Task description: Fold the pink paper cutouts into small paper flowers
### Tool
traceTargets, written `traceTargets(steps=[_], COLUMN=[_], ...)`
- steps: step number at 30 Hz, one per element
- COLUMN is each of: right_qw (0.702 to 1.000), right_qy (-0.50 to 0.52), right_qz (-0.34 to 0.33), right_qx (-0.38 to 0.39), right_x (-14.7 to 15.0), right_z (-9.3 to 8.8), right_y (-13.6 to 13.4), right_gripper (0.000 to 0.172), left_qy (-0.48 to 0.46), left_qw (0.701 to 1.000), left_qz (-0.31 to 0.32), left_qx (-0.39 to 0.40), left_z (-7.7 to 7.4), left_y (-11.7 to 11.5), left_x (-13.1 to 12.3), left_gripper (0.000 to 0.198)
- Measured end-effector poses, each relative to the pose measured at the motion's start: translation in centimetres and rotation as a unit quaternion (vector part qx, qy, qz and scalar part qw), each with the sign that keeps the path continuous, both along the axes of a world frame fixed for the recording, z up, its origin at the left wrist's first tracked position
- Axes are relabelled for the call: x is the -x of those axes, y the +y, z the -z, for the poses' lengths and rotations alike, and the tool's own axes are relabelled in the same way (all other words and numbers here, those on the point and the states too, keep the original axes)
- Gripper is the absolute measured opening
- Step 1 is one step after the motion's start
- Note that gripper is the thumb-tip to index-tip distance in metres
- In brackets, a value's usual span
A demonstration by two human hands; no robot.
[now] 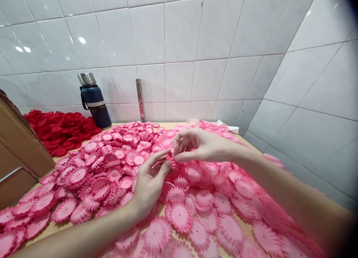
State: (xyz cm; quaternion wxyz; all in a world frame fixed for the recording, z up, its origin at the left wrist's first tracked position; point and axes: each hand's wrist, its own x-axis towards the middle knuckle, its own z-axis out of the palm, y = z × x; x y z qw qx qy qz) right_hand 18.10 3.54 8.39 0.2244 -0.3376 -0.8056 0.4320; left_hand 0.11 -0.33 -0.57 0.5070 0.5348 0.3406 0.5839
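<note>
Over a heap of pink frilled discs (180, 215), flower-like with pale centres and notched darker rims, both hands meet near the middle of the view. My left hand (149, 181) pinches a small pink frilled flower piece (173, 163) between thumb and fingers. My right hand (197, 144) comes in from the right with thumb and fingertips closed at the same piece's upper edge. Whatever lies between the right fingertips is too small to make out. The fingers partly cover the piece.
A pile of red frilled pieces (63, 133) lies at the back left beside a dark blue bottle (96, 105). A cardboard box (24, 153) stands at the left edge. A metal strip (140, 101) stands against the tiled wall (181, 34). White scraps (232, 129) lie at the back right.
</note>
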Motion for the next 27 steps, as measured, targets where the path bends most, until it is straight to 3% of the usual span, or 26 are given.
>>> traceTargets(steps=[27], right_qw=[0.999], right_qy=[0.047], right_qz=[-0.016], right_qx=[0.015], right_x=[0.01], right_z=[0.34], right_y=[0.31], right_gripper=[0.014], left_qy=[0.009], left_qw=[1.0], left_qz=[0.005], left_qx=[-0.001], left_z=[-0.19], left_y=[0.08], left_x=[-0.06], left_gripper=[0.024])
